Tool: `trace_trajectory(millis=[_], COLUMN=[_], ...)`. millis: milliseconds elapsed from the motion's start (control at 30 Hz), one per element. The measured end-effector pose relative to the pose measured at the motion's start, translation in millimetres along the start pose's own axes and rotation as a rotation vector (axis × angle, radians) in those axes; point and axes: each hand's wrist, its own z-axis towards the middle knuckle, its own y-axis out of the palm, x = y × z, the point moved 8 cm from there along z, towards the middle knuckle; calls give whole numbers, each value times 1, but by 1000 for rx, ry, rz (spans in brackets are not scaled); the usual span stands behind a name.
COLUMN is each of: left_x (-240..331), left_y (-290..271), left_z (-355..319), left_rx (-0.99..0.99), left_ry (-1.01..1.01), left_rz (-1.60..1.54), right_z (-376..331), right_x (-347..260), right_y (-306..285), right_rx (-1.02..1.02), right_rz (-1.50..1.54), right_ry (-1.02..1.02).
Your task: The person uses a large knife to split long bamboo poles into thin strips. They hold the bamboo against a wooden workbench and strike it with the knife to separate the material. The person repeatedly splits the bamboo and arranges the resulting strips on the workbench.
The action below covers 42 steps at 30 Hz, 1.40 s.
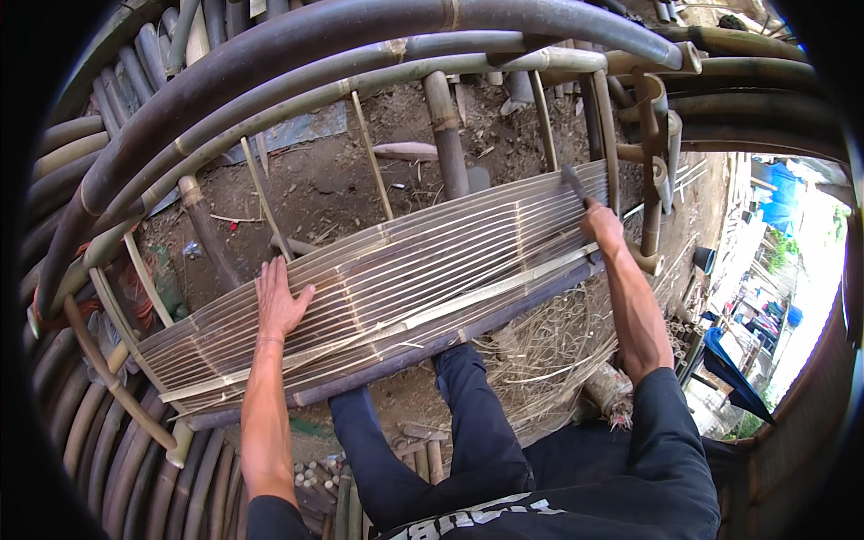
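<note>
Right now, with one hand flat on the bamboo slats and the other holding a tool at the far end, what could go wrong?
1. The right hand grips a dark tool at the edge of the slat panel; a slip could drive it toward the fingers.
2. The left hand presses bare on thin split slats, so splinters or a pinch between slats seem possible.
3. Loose shavings underfoot may snag a foot.

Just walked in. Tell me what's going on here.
A person is working on a slatted panel of thin pale bamboo strips set across a frame of thick bamboo poles. The left hand lies flat, fingers spread, on the slats. The right hand grips a dark, flat-bladed tool at the panel's far right end. Below lie bare dirt ground and loose bamboo shavings.
</note>
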Motion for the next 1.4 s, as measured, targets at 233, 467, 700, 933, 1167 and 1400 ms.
trace_trajectory(millis=[233,467,700,933,1167,1400], left_x=[71,36,64,62,82,139], left_y=[40,80,74,96,24,-80], left_z=[-97,-118,-148,-122,-198,-409], left_rx=[-65,-136,-251,-124,-91,-349], left_ry=[370,257,83,190,544,718], left_rz=[103,292,335,489,6,-408], right_z=[-150,-319,-398,-497,-560,-614], right_x=[26,65,83,106,14,-53], right_y=[48,164,169,200,267,95], right_rx=[241,-34,-422,-714,-757,-359], right_rz=[444,892,1515,1582,2341,3257], right_ry=[-81,32,468,929,775,-24])
